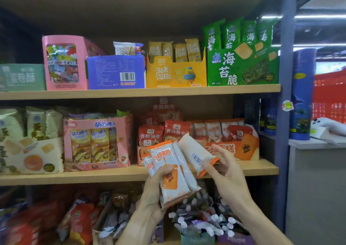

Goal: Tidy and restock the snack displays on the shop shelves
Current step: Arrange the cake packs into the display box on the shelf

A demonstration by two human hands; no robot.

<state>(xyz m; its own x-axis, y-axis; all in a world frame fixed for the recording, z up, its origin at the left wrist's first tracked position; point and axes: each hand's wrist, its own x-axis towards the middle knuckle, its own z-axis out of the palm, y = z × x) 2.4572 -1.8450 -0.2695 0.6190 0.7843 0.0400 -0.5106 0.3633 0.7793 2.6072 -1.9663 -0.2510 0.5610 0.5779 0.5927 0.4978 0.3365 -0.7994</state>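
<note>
The left hand (pixel 159 190) grips two white-and-orange cake packets (pixel 168 171) upright; the right hand (pixel 224 168), at three o'clock from it, pinches a third packet (pixel 196 154) by its lower end, tilted toward the orange display box (pixel 245 149) on the middle shelf (pixel 74 177). That box, at twelve o'clock from the hands, holds a few packets and looks part-filled. I'd judge the restocking is midway: these three are not yet in, and the bottom shelf's bags (pixel 204 218) lie jumbled.

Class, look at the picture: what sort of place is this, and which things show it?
Probably a small snack shop: wooden shelves lined with open display cartons, like the green seaweed-crisp box, and a red shopping basket nearby.
</note>
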